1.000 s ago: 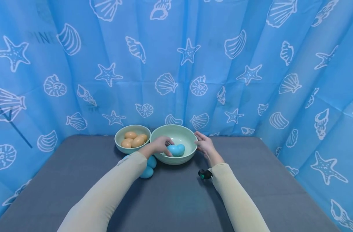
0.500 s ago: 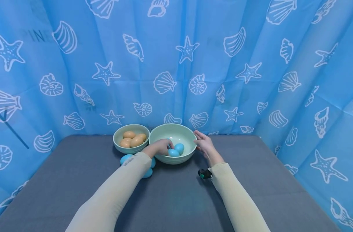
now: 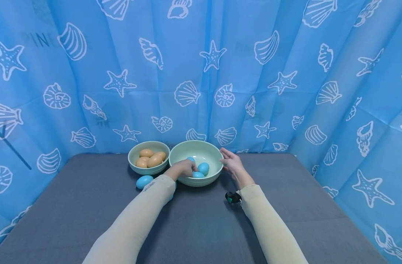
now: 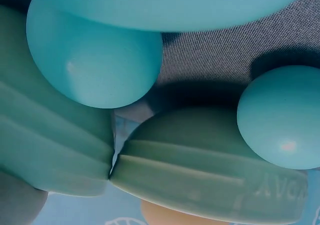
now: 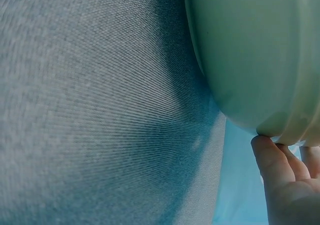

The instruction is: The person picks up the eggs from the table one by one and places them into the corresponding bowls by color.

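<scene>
My left hand (image 3: 185,168) reaches over the near left rim into the larger pale green bowl (image 3: 211,152). Its fingers point down beside a blue egg (image 3: 198,175); whether they hold an egg is hidden. Two more blue eggs in that bowl show: one to the right (image 3: 203,168), the other behind the hand (image 3: 190,159). My right hand (image 3: 234,165) holds the bowl's right rim, thumb over the edge; in the right wrist view its fingertips (image 5: 264,144) touch the outer wall. On the cloth under my left wrist lie several blue eggs (image 4: 100,60), partly covered by the sleeve.
A smaller green bowl (image 3: 133,167) with several brown eggs (image 3: 155,160) stands against the larger bowl's left side. A blue egg (image 3: 144,182) lies in front of it. Grey cloth (image 3: 204,227) covers the table, and a blue shell-patterned curtain (image 3: 201,73) hangs behind.
My left fingers have gone lower and closer together inside the bowl. Eggs in it have shifted, and a third blue egg now shows behind the hand. The right hand stays at the rim.
</scene>
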A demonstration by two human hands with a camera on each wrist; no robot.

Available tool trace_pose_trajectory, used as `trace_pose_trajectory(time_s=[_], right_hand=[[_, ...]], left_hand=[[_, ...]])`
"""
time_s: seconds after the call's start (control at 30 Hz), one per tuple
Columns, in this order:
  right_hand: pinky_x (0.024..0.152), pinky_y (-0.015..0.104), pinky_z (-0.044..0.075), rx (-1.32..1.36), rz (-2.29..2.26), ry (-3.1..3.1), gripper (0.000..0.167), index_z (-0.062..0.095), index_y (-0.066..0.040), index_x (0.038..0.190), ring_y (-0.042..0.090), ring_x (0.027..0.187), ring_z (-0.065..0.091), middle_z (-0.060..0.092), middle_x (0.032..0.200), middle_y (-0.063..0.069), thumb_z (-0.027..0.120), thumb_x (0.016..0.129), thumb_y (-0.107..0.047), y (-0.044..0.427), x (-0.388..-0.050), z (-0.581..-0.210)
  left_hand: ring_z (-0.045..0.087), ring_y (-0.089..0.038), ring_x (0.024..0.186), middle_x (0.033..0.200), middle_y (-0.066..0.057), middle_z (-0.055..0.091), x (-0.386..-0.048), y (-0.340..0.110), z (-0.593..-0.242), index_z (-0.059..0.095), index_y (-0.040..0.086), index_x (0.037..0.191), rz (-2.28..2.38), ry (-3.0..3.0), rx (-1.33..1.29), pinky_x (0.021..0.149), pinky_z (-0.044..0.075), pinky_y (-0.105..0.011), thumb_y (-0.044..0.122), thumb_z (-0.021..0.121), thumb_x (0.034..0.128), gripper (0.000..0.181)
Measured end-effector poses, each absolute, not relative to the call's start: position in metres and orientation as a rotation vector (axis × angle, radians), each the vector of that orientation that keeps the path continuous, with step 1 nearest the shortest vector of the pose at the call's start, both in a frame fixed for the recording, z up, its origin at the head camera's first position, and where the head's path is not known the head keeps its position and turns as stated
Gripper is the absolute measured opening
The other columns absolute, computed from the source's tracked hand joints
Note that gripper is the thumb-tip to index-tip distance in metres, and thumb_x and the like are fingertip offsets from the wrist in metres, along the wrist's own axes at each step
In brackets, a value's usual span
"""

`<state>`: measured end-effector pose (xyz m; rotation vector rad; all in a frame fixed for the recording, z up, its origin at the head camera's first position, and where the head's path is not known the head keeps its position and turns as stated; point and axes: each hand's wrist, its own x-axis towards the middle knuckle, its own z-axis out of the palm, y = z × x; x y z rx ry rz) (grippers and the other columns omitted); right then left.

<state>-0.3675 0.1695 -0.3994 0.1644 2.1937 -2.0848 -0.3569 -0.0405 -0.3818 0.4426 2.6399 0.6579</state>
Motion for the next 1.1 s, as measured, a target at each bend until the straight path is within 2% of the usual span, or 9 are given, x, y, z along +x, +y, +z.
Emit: trace_pose_trajectory(time_s=[0.1,0.3,0.63,0.83,1.1], right_hand=[[0.108,0.044,0.039,0.163,-2.078,2.194,0.056,0.033,-0.011,0.152,0.024,0.142,0.030,0.030,0.156,0.006,0.046,0.100,0.002,0.1701,-0.3676,-0.3994],[0.109,0.044,0.038,0.153,-2.081,2.191,0.055,0.033,-0.012,0.152,0.024,0.142,0.029,0.030,0.157,0.006,0.046,0.100,0.002,0.1709,-0.3669,-0.3985],[0.108,0.043,0.039,0.163,-2.076,2.192,0.055,0.033,-0.012,0.152,0.024,0.142,0.030,0.030,0.157,0.005,0.046,0.100,0.001,0.1699,-0.3663,-0.3984],[0.107,0.042,0.041,0.151,-2.060,2.209,0.055,0.032,-0.012,0.152,0.025,0.142,0.030,0.030,0.157,0.006,0.046,0.101,0.000,0.1711,-0.3658,-0.3988],[0.106,0.041,0.042,0.159,-2.053,2.201,0.055,0.033,-0.013,0.152,0.024,0.142,0.031,0.030,0.156,0.005,0.046,0.101,0.000,0.1708,-0.3667,-0.3985]], left_hand=[[0.050,-0.017,0.094,0.116,-0.005,0.061,-0.3576,-0.0399,-0.3820,0.068,0.008,0.120,0.646,2.627,0.429,0.080,0.046,-0.027,0.000,0.059,0.0930,0.030],[0.050,-0.018,0.096,0.115,-0.006,0.060,-0.3569,-0.0397,-0.3802,0.068,0.006,0.121,0.653,2.611,0.442,0.082,0.046,-0.027,0.000,0.059,0.0923,0.030],[0.053,-0.024,0.118,0.125,-0.010,0.060,-0.3543,-0.0418,-0.3790,0.065,0.007,0.126,0.674,2.630,0.456,0.096,0.047,-0.033,0.005,0.061,0.0946,0.032],[0.055,-0.025,0.117,0.123,-0.012,0.062,-0.3541,-0.0430,-0.3797,0.064,0.003,0.127,0.686,2.642,0.507,0.096,0.048,-0.034,0.005,0.062,0.0936,0.033],[0.057,-0.027,0.116,0.119,-0.014,0.064,-0.3570,-0.0485,-0.3794,0.062,-0.002,0.125,0.726,2.681,0.598,0.101,0.046,-0.036,0.011,0.074,0.0871,0.041]])
